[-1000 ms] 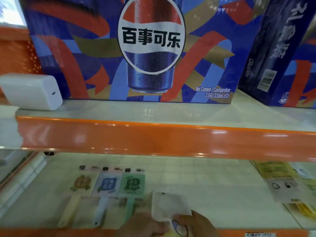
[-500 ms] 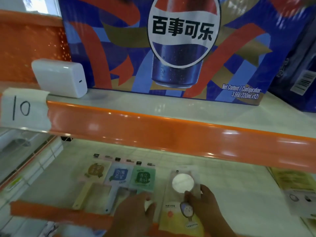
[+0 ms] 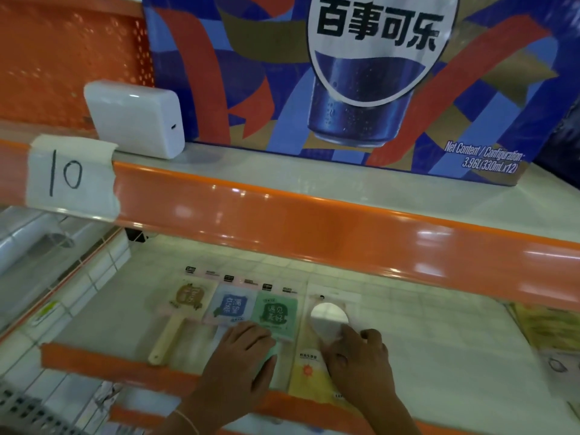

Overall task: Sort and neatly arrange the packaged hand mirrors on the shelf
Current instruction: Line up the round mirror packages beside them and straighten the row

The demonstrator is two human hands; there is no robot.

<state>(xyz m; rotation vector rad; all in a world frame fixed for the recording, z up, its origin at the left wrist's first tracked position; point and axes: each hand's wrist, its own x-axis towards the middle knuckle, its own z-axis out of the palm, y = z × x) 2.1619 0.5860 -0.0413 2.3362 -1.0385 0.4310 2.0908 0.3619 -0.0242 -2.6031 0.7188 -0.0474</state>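
Big cola case [image 3: 361,83] takes up most of the upper shelf [image 3: 282,177], blue with red and gold ribbons and a can printed on the front. Left of it, touching or just beside it, sits a white box [image 3: 135,117], and a tape label [image 3: 70,177] marked "10" is stuck over the orange shelf lip [image 3: 314,227]. Below that is the lower shelf [image 3: 439,334], where the packaged mirrors lie flat in a row near the front edge: tan mirror [image 3: 186,298] on the left with its handle pointing at the camera, blue mirror [image 3: 232,304] next to it, green mirror [image 3: 276,313] after that, all edge to edge. Just right of the green one is the round mirror pack [image 3: 328,318], a clear sleeve with a yellow card at the bottom. Left hand [image 3: 238,356] lies flat with the fingers pretty much straight, pressing down over the lower parts of the blue and green ones. Right hand [image 3: 361,362] rests on the round mirror pack, fingers loosely bent over its lower half, more pushing than gripping as far as I can see. Some yellowish packs [image 3: 546,328] sit at the far right, too blurry to read.
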